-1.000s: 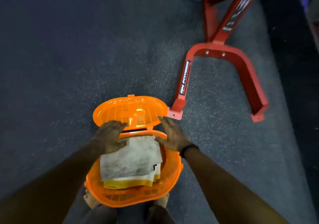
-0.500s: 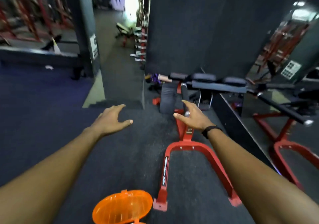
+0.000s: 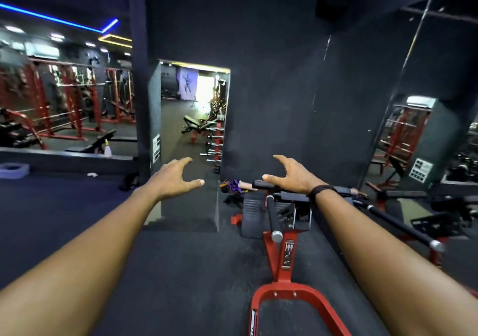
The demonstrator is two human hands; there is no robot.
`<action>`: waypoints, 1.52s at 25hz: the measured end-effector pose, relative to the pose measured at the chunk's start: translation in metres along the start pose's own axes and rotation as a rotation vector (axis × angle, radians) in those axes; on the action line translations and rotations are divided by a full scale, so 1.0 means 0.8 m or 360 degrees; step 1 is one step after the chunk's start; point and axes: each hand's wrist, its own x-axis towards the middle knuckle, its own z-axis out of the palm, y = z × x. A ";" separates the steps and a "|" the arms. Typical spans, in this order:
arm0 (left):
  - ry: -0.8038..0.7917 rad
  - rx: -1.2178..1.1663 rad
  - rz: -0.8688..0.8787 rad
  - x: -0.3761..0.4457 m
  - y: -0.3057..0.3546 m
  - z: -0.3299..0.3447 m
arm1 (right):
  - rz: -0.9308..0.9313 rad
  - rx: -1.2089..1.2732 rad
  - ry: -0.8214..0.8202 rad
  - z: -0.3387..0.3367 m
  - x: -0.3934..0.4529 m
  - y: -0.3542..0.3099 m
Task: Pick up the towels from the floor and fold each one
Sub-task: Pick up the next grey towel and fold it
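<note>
Overhead, so to speak, the dark wall (image 3: 271, 89) fills most of the head view, with a doorway (image 3: 194, 108) cut into it that opens onto a lit room of benches and racks. Below it the dark gym floor (image 3: 181, 271) spreads across the whole lower half. To the left a long mirror (image 3: 64, 97) shows red racks, and a white spray bottle (image 3: 107, 150) stands on the ledge at its foot. On the right, a red-framed exercise machine (image 3: 280, 253) with black pads and rollers stands on the floor, its curved foot reaching the bottom edge of the view.

Both bare forearms stretch forward from the lower corners. The left hand (image 3: 172, 177) is held in the air, fingers spread and slightly bent, thumb pointing inward, gripping nothing. The right hand (image 3: 289, 174) mirrors it, fingers splayed and gently curved, holding nothing, in front of the machine's black pads; whether it touches them cannot be told. A black band (image 3: 319, 190) circles the right wrist.

No towels show anywhere; a small pale scrap (image 3: 91, 174) lies on the floor far left, too small to identify.
</note>
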 end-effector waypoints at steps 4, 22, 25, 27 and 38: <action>-0.0040 0.0049 0.0123 -0.004 0.014 -0.033 | 0.0091 -0.0052 0.0073 -0.033 -0.033 -0.034; -0.0696 -0.0297 0.1349 -0.219 0.328 0.016 | 0.1321 -0.0318 0.0605 -0.159 -0.573 -0.088; -0.0817 -0.0388 0.1587 -0.303 0.406 0.036 | 0.1626 -0.0376 0.0702 -0.180 -0.705 -0.103; -0.0937 -0.0444 0.1722 -0.359 0.450 0.045 | 0.1779 -0.0403 0.0770 -0.189 -0.784 -0.122; -0.1360 -0.0594 0.2306 -0.729 0.608 0.066 | 0.2551 -0.0408 0.0962 -0.182 -1.179 -0.295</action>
